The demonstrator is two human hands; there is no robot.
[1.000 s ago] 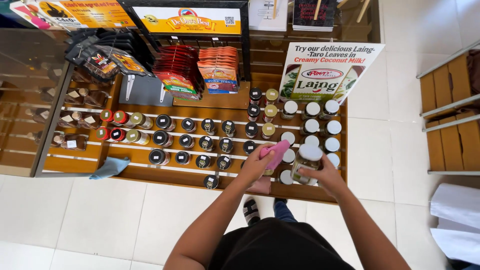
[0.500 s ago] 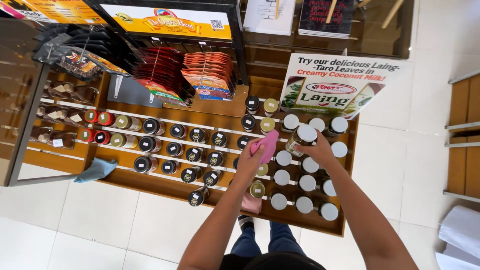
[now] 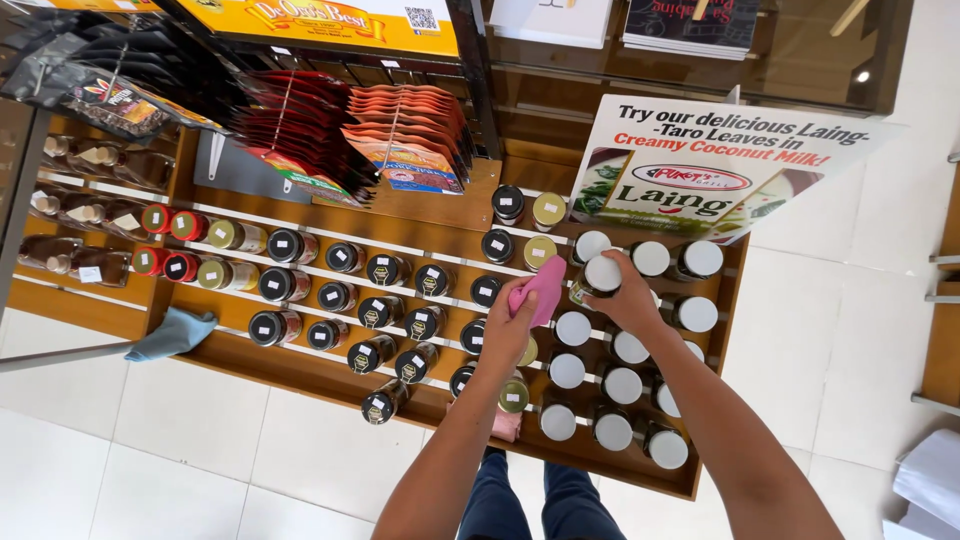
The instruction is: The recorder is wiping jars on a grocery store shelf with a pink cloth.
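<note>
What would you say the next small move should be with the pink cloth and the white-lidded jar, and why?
Probably wiping the pink cloth across the white-lidded jar. The right hand holds that jar by its side, raised a little above its row, while the left hand keeps the cloth bunched right beside it. The cloth looks close to the jar, though contact is hard to confirm.

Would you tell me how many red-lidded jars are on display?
4, at the left end: an upper pair, outer and inner, and a lower pair, outer and inner; more may be hidden.
</note>
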